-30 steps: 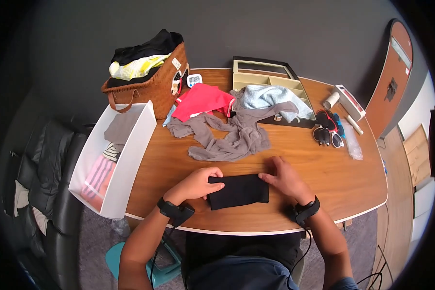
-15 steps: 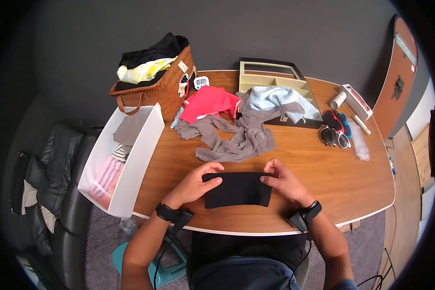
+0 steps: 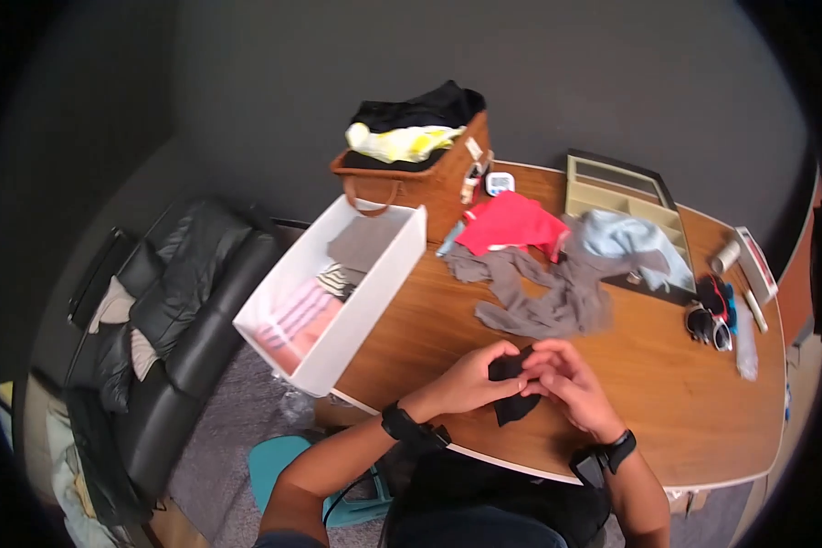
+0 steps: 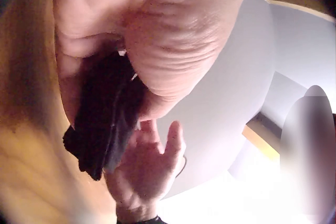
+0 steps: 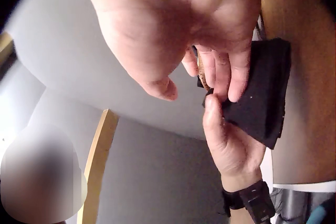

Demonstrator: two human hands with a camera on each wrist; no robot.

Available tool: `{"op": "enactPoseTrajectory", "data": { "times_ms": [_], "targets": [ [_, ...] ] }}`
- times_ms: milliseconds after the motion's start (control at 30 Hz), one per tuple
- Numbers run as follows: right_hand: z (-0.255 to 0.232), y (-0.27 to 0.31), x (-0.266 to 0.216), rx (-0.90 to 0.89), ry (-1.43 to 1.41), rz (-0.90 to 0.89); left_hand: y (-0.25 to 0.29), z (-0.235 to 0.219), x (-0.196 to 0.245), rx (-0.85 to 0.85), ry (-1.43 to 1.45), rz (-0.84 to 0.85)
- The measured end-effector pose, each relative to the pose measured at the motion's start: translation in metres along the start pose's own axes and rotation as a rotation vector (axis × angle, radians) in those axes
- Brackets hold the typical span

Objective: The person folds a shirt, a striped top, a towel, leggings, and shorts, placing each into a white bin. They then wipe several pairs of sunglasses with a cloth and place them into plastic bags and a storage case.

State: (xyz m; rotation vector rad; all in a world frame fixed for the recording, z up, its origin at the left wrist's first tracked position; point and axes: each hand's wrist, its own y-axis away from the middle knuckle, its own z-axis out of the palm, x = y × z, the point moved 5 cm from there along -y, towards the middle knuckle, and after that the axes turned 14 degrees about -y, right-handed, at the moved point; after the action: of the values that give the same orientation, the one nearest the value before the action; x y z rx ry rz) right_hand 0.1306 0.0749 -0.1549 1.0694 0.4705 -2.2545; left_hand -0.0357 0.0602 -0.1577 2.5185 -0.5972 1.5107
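Observation:
Near the front edge of the table, my left hand (image 3: 466,382) grips a folded black cloth (image 3: 514,409), thumb on one face and fingers behind. Its stacked layers show in the left wrist view, where the folded cloth (image 4: 107,116) pokes out below the palm. My right hand (image 3: 571,393) is beside it; in the right wrist view its extended fingers (image 5: 239,77) lie against the cloth (image 5: 265,90), and its thumb stands away from them. Beyond the hands lies a crumpled grey-brown cloth (image 3: 557,297), next to a red cloth (image 3: 516,224).
Left of the hands, a white box (image 3: 374,306) holds folded grey, striped and pink cloths. Behind it stands a brown basket (image 3: 447,201) heaped with clothes. A compartment case (image 3: 612,196) lies under a light blue cloth (image 3: 621,236). Sunglasses (image 3: 699,321) are at the right.
The black cloth, earlier stretched flat between both hands, is now folded narrower in the left hand. My right hand has come in close to the left one. The head view has swung left.

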Motion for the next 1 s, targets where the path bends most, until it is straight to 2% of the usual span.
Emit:
{"op": "enactPoseTrajectory", "data": {
  "times_ms": [33,100,167,200,233,267,300,333,400,433,500,533,600,633,733,800,900,933,967,1000],
  "targets": [
    [0.001,0.000,-0.001,0.001,0.003,-0.030,0.001,-0.004,-0.007,0.032,-0.019,0.023],
    [-0.004,0.000,-0.003,-0.001,0.006,-0.054,0.015,-0.043,0.009,0.159,-0.073,-0.019],
    [-0.019,0.001,-0.003,0.094,0.019,-0.018,0.031,-0.094,0.021,0.294,0.004,-0.109],
    [-0.023,0.001,0.000,0.126,0.005,0.003,0.037,-0.124,0.027,0.409,-0.109,-0.019],
    [-0.028,0.001,0.001,0.123,0.001,0.000,0.044,-0.151,0.026,0.462,-0.009,-0.102],
    [-0.033,0.000,0.007,0.130,-0.001,0.067,0.050,-0.180,0.028,0.569,-0.155,-0.094],
    [-0.036,0.000,0.013,0.138,-0.003,0.136,0.053,-0.205,0.010,0.647,0.045,-0.113],
    [-0.037,0.000,0.017,0.136,-0.006,0.133,0.056,-0.239,-0.007,0.706,-0.096,-0.035],
    [-0.037,-0.002,0.029,0.083,0.050,0.207,0.065,-0.282,-0.026,0.856,0.003,-0.164],
    [-0.039,-0.002,0.033,0.081,0.053,0.202,0.068,-0.299,-0.038,0.906,0.034,-0.176],
    [-0.040,-0.002,0.041,0.026,0.132,0.199,0.072,-0.328,-0.065,0.984,-0.113,-0.273],
    [-0.043,-0.002,0.042,0.043,0.160,0.211,0.071,-0.341,-0.087,0.985,-0.110,-0.266],
    [-0.044,-0.002,0.041,0.037,0.143,0.208,0.061,-0.359,-0.105,0.955,-0.808,-0.215],
    [-0.044,-0.001,0.041,0.031,0.119,0.211,0.053,-0.354,-0.100,0.900,-0.802,-0.292],
    [-0.042,-0.001,0.040,0.044,0.123,0.224,0.030,-0.357,-0.113,0.888,-0.845,-0.202],
    [-0.044,-0.001,0.041,0.043,0.147,0.234,0.017,-0.362,-0.124,0.889,-0.556,-0.238],
    [-0.043,-0.001,0.042,0.038,0.170,0.256,0.004,-0.368,-0.177,0.818,-0.401,-0.289],
    [-0.042,-0.001,0.042,0.033,0.175,0.265,0.001,-0.367,-0.197,0.696,-0.445,-0.449],
    [-0.042,-0.002,0.042,0.041,0.176,0.260,0.000,-0.362,-0.208,0.598,-0.685,-0.432],
    [-0.043,-0.003,0.044,0.017,0.193,0.258,-0.003,-0.355,-0.207,0.505,-0.776,-0.483]
  ]
}}
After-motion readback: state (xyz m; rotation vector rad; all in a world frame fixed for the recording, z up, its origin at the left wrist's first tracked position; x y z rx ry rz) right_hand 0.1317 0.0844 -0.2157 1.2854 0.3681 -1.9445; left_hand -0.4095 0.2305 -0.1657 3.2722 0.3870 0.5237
